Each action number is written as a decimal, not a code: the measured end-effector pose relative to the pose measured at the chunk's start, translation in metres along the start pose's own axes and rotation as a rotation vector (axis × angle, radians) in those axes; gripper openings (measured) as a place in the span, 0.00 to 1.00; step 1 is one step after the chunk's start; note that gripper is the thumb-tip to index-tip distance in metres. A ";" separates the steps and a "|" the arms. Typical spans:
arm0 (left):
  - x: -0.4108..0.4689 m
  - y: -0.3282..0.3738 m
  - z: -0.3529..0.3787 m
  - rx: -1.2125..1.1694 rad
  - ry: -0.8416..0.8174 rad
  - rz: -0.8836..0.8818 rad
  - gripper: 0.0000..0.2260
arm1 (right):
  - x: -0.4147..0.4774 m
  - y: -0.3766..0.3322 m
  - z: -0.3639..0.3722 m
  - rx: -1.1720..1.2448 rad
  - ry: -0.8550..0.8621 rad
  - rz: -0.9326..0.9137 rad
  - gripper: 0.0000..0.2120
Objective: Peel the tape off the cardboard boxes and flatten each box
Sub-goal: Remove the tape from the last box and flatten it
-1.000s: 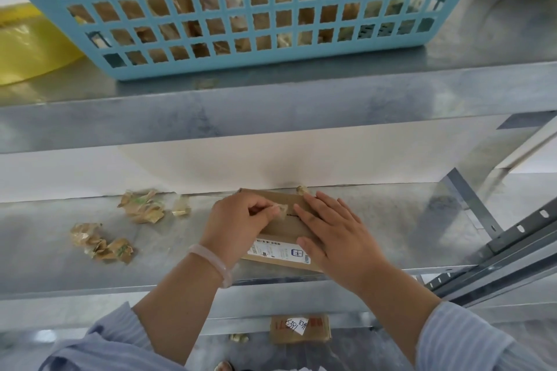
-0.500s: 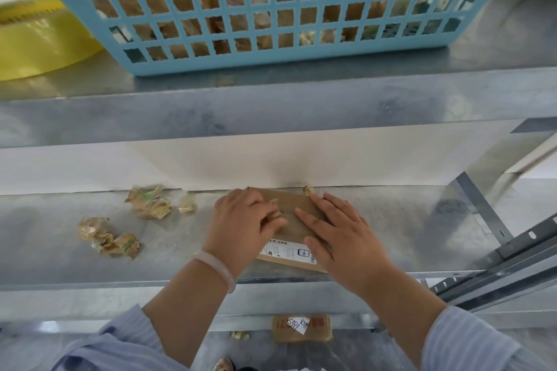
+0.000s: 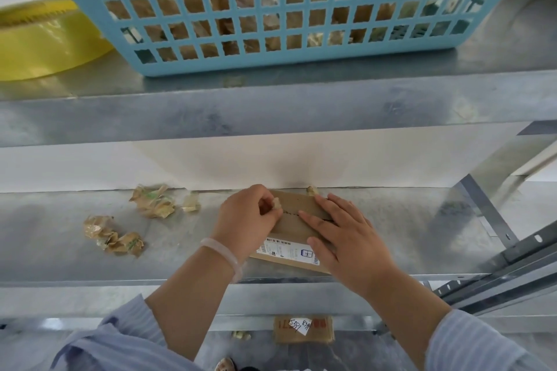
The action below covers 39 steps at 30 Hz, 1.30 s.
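Left fingers are pinching tape off the cardboard box while the right hand is pressing it down.

The left hand [image 3: 250, 220] is clamping its thumb and curled fingers on a crumpled, pale tape end [image 3: 276, 205] just above the cardboard box [image 3: 297, 202]. The right hand [image 3: 346, 238] is lying on the box with fingers straight and slightly spread, hiding its right part and one corner of the white printed label [image 3: 286, 250]. The box is resting on the grey metal shelf [image 3: 422, 235], its near edge reaching almost to the shelf lip and its far edge close to the white wall. Left of the box, wrinkled brown tape wads [image 3: 153, 200] are lying apart on the metal; right of it, shelf surface is stretching to a slanted brace. Above the box, a blue lattice basket [image 3: 271, 60], cut off at the top, is holding brownish scraps that are hard to make out.
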<state>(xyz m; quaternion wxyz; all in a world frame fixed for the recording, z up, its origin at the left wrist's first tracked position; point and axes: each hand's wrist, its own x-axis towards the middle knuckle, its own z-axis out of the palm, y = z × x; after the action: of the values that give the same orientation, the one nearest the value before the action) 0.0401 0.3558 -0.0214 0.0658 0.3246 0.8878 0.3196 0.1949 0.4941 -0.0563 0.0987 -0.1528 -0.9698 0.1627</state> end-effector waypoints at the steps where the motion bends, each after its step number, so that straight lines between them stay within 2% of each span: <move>1: 0.000 -0.004 -0.003 -0.069 0.052 -0.032 0.07 | 0.000 0.000 0.000 0.004 0.001 0.007 0.26; 3: 0.001 -0.017 -0.010 -0.172 0.172 -0.074 0.08 | 0.000 0.000 -0.001 0.012 -0.003 0.015 0.27; 5: 0.003 -0.027 -0.018 -0.094 0.245 -0.011 0.09 | 0.000 0.000 0.000 0.001 -0.026 0.015 0.26; 8: 0.002 -0.030 -0.019 0.111 0.202 0.237 0.07 | 0.000 0.000 0.000 -0.007 -0.029 0.024 0.23; 11: -0.002 -0.034 -0.017 0.223 0.126 0.319 0.05 | 0.000 -0.003 -0.001 0.003 -0.020 0.025 0.26; 17: 0.001 -0.036 -0.025 0.081 0.020 0.177 0.04 | 0.004 -0.006 -0.002 0.023 0.071 0.029 0.25; 20: 0.003 -0.034 -0.020 0.111 0.031 0.052 0.12 | 0.009 -0.007 0.000 0.009 0.112 0.022 0.24; 25: 0.006 -0.028 -0.017 0.327 -0.009 0.109 0.07 | 0.013 -0.011 0.008 -0.004 0.189 0.008 0.20; 30: 0.012 -0.027 -0.021 0.305 -0.027 0.072 0.06 | 0.011 -0.010 0.010 -0.011 0.187 0.025 0.20; 34: 0.016 -0.041 -0.025 0.103 0.043 -0.075 0.08 | 0.009 -0.009 0.009 -0.007 0.172 0.035 0.21; 39: 0.016 -0.065 -0.020 -0.748 0.068 -0.470 0.08 | 0.011 -0.011 0.009 0.004 0.169 0.039 0.22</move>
<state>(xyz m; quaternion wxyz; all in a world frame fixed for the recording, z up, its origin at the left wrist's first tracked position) -0.0132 0.3168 -0.0434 0.2205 0.0571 0.7625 0.6055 0.1799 0.4849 -0.0592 0.1772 -0.1845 -0.9545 0.1529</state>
